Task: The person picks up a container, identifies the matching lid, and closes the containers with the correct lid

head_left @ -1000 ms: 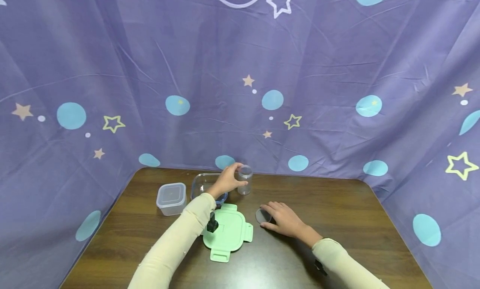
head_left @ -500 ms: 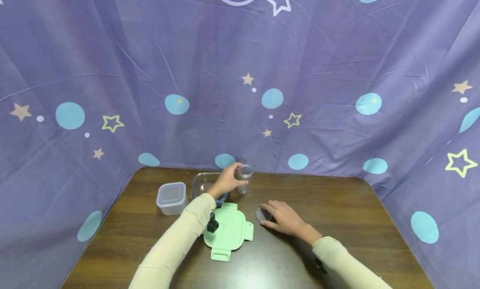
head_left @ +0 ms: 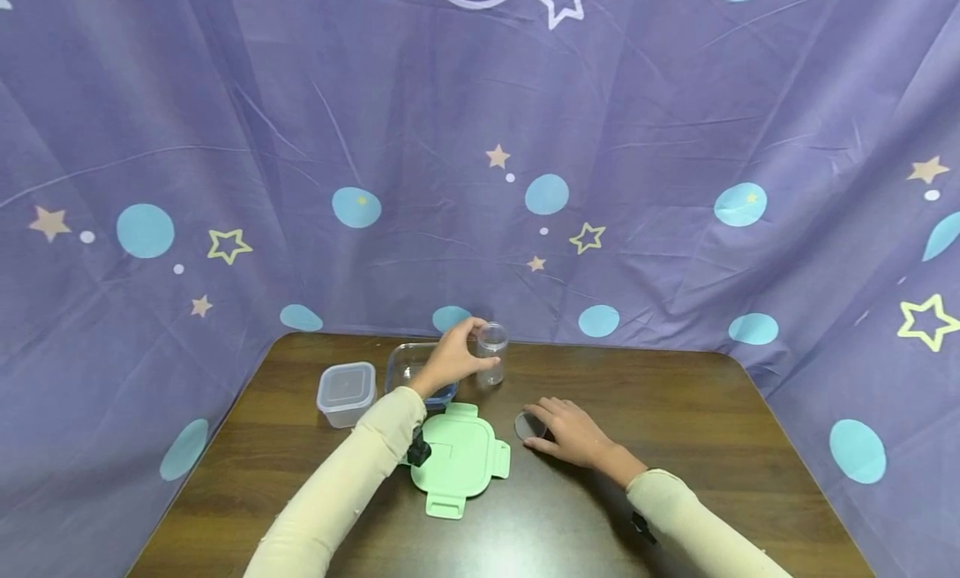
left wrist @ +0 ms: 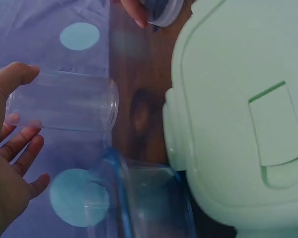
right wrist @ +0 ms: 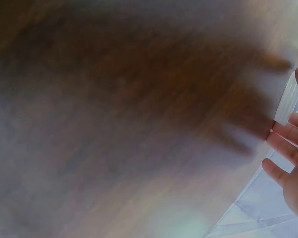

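A clear jar (head_left: 492,355) stands upright near the back edge of the table, its round mouth facing up. My left hand (head_left: 452,357) holds it from the left, thumb on the near side and fingers behind; the left wrist view shows the jar (left wrist: 64,101) between thumb and fingers. To the front right, a round translucent lid (head_left: 529,426) lies flat on the table. My right hand (head_left: 573,433) holds this lid by its rim between thumb and fingers. Only the pale edge of the lid (right wrist: 287,101) shows in the right wrist view.
A green four-flap lid (head_left: 453,455) lies in front of a rectangular glass container (head_left: 401,363), partly hidden by my left arm. Farther left sits a translucent square box (head_left: 347,392) with its lid on. A patterned purple curtain (head_left: 420,261) hangs behind the wooden table (head_left: 660,386).
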